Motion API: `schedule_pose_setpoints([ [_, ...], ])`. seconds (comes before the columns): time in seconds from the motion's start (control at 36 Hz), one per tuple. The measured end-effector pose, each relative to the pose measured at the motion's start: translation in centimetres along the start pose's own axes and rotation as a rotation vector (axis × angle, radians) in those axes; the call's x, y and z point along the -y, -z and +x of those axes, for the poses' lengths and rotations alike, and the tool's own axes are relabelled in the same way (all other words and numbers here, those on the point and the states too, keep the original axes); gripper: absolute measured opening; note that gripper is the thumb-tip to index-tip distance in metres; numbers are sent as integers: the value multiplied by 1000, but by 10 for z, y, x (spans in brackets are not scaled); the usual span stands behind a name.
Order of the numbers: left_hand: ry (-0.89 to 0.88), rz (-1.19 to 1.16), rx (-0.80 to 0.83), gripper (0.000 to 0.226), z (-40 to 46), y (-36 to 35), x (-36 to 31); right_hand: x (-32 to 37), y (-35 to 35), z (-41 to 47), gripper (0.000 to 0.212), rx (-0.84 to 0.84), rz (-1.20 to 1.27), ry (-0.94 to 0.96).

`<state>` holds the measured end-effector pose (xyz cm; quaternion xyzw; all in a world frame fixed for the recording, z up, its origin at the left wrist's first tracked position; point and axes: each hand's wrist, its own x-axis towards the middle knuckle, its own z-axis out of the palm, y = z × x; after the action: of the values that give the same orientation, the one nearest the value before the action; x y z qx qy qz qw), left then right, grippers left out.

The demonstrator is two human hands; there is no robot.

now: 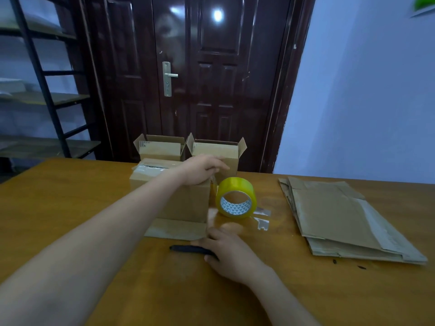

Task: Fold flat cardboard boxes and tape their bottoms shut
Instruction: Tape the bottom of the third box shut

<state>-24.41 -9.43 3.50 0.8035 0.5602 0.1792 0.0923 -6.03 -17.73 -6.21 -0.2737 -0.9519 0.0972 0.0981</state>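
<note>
Clearly the taping was mid-stroke: the left hand [202,169] lay flat-fingered on top of the upturned box [179,196], pinning the tape there, while the yellow tape roll [235,197] hung just beside the box's right wall. The right hand [226,250] rested on the table [70,208], fingers curled around a black cutter [188,249]. To do it well, I judged, keep the strip taut, cut near the roll, then smooth the end down the side.
</note>
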Motion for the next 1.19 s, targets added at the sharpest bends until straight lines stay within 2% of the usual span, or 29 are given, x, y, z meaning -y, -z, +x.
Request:
schedule_pose_setpoints([
  [0.08,19,-7,-107,30,-8,9,-4,-5,5,-1,37,-120,90,-5],
  [0.14,42,1,-140,30,-13,14,-5,-10,12,3,26,-347,102,-35],
  [0.19,56,14,-122,31,-19,17,-6,-19,22,12,28,-614,44,-92],
  [0.25,56,39,-80,33,-25,17,-7,-26,36,24,36,-719,-21,-197],
  [0.36,61,45,-59,35,-34,8,-2,-33,52,46,51,-583,-53,-327],
  [0.47,54,75,-64,36,-41,1,0,-26,46,66,66,-375,-164,-415],
  [0.53,44,80,-78,36,-43,-2,2,-24,40,74,67,-340,-207,-486],
  [0.69,54,100,-101,35,-44,-6,5,-32,19,90,52,-485,-287,-587],
  [0.86,67,101,-100,35,-45,-5,9,-40,14,95,36,-750,-276,-593],
  [1.11,63,107,-97,35,-45,-7,12,-56,16,91,24,-772,-268,-476],
  [1.19,42,99,-94,33,-47,-7,15,-69,27,83,21,-761,-187,-562],
])
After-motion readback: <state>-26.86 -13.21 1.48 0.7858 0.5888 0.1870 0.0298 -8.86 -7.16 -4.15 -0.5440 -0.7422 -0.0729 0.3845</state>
